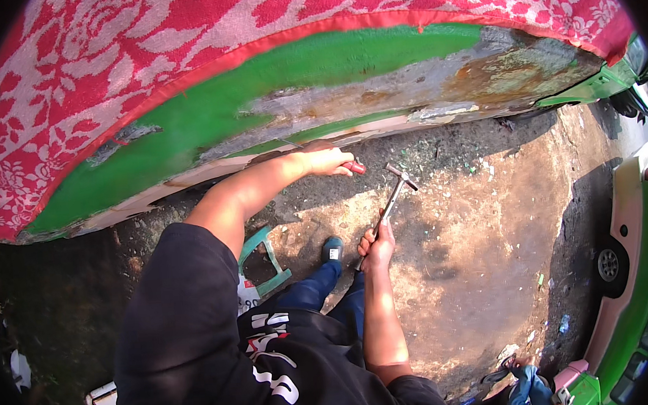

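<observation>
My left hand (327, 161) is closed around a tool with a red handle (355, 167). Its thin shaft seems to reach toward the lower edge of a green vehicle panel (202, 109); the tip is too small to make out. Bare grey and rusty metal (406, 85) shows where the panel's paint is gone. My right hand (377, 245) grips a metal hammer (394, 197) by its handle, head up and away from the panel. The hammer head stands apart from the red handle, to its right and slightly lower.
A red and white floral cloth (264, 21) drapes over the vehicle. Near my legs is a green stool-like frame (264, 260). Paint flakes litter the stained ground (487, 243). Another green and pink vehicle (632, 254) stands at the right. A person in jeans (529, 392) is at lower right.
</observation>
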### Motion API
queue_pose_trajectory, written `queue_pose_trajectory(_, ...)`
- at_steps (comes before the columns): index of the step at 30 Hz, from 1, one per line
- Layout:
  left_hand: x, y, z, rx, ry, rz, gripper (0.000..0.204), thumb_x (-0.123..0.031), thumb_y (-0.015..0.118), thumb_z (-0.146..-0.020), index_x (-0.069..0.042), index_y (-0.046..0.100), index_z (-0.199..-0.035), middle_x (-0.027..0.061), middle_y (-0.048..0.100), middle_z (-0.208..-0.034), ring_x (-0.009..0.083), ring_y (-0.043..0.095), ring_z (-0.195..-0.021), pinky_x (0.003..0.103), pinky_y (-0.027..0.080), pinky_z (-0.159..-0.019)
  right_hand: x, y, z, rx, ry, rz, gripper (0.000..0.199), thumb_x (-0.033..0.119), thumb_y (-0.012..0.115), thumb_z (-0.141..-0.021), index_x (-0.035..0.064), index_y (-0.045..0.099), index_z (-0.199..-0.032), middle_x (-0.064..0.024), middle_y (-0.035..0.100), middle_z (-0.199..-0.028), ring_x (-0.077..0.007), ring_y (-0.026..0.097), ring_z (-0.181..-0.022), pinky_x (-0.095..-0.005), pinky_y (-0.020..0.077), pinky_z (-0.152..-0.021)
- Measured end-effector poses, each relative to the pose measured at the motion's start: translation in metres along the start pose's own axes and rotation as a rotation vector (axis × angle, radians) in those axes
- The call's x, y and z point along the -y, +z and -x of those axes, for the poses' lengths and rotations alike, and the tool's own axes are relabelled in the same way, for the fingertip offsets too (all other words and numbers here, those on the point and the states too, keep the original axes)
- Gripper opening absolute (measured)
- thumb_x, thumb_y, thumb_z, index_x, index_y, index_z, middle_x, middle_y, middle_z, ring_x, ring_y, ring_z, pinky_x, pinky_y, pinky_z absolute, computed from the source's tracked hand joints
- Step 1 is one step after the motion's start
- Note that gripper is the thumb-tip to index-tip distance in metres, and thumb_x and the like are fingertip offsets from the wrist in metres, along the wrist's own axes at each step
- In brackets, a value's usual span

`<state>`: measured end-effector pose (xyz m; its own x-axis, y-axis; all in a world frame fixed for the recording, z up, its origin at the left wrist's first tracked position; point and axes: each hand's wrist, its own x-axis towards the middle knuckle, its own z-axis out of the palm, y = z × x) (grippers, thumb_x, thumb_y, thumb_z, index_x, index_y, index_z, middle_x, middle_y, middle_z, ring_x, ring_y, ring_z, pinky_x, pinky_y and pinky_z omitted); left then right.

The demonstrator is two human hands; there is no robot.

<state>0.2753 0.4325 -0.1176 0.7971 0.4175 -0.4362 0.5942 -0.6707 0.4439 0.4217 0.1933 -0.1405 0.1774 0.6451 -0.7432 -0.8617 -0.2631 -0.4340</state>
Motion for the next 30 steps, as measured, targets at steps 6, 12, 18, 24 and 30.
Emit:
queue_pose_trajectory(6, 0.008, 0.002, -0.001, -0.073, 0.005, 0.012, 0.035, -0.050, 0.057, -0.090, -0.017, 0.057, -0.101, 0.0121, 0.064, -0.075, 0.0337, 0.063, -0.070, 0.045, 0.045, -0.061, -0.010, 0.015, 0.000, 0.081, 0.041, 0.302, 0.037, 0.034, 0.044, -0.102, 0.0224, 0.048, -0.137, 0.0016, 0.039, -0.057, -0.0081, 0.030, -0.038, -0.0249, 0.0254, -0.033)
queue_pose_trajectory(12, -0.009, -0.015, 0.004, -0.058, -0.080, 0.020, 0.034, -0.050, 0.057, -0.090, -0.018, 0.058, -0.102, 0.0117, 0.065, -0.076, 0.0319, 0.064, -0.072, 0.045, 0.046, -0.063, -0.001, 0.013, 0.001, -0.066, -0.016, 0.089, 0.037, 0.034, 0.044, -0.102, 0.0211, 0.048, -0.136, 0.0018, 0.036, -0.056, -0.0084, 0.032, -0.038, -0.0255, 0.0273, -0.033)
queue_pose_trajectory(18, -0.006, -0.010, 0.002, -0.062, -0.074, -0.003, 0.034, -0.050, 0.057, -0.090, -0.017, 0.057, -0.101, 0.0114, 0.064, -0.077, 0.0315, 0.064, -0.074, 0.045, 0.046, -0.063, 0.004, -0.016, 0.003, -0.016, -0.003, 0.234, 0.036, 0.032, 0.043, -0.102, 0.0222, 0.047, -0.136, 0.0021, 0.036, -0.056, -0.0082, 0.032, -0.038, -0.0247, 0.0270, -0.033)
queue_pose_trajectory(24, -0.009, -0.017, 0.005, -0.173, -0.042, 0.019, 0.035, -0.051, 0.056, -0.091, -0.018, 0.054, -0.102, 0.0106, 0.064, -0.078, 0.0324, 0.064, -0.074, 0.045, 0.046, -0.062, 0.018, -0.027, 0.005, -0.040, -0.020, 0.180, 0.035, 0.030, 0.042, -0.103, 0.0208, 0.046, -0.136, 0.0020, 0.034, -0.056, -0.0078, 0.030, -0.038, -0.0244, 0.0258, -0.032)
queue_pose_trajectory(30, 0.003, 0.005, -0.008, -0.199, 0.089, 0.040, 0.033, -0.046, 0.057, -0.091, -0.015, 0.055, -0.103, 0.0114, 0.064, -0.077, 0.0329, 0.065, -0.073, 0.045, 0.048, -0.062, 0.006, -0.021, 0.010, 0.008, 0.013, 0.223, 0.034, 0.032, 0.042, -0.103, 0.0205, 0.049, -0.134, 0.0024, 0.033, -0.055, -0.0074, 0.028, -0.037, -0.0242, 0.0245, -0.032)
